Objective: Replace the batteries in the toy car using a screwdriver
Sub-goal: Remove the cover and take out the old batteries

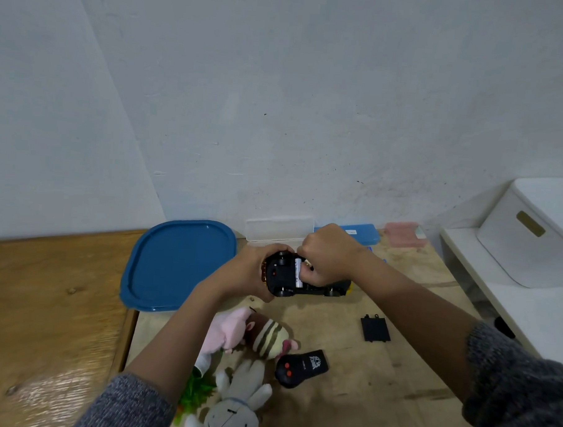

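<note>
The toy car (pixel 282 278) lies upside down, black underside up, a little above the wooden table. My left hand (pixel 252 271) grips its left end. A white battery (pixel 298 272) sits in the open battery bay. My right hand (pixel 328 255) is over the bay with its fingers curled, pinching at that battery. The black battery cover (pixel 375 328) lies loose on the table to the lower right. No screwdriver shows in view.
A blue tray lid (pixel 178 267) lies to the left. A black remote control (pixel 301 367) and several plush toys (pixel 242 337) lie in front. Clear, blue and pink boxes (pixel 364 234) line the wall. A white storage bin (pixel 531 234) stands on a white shelf at right.
</note>
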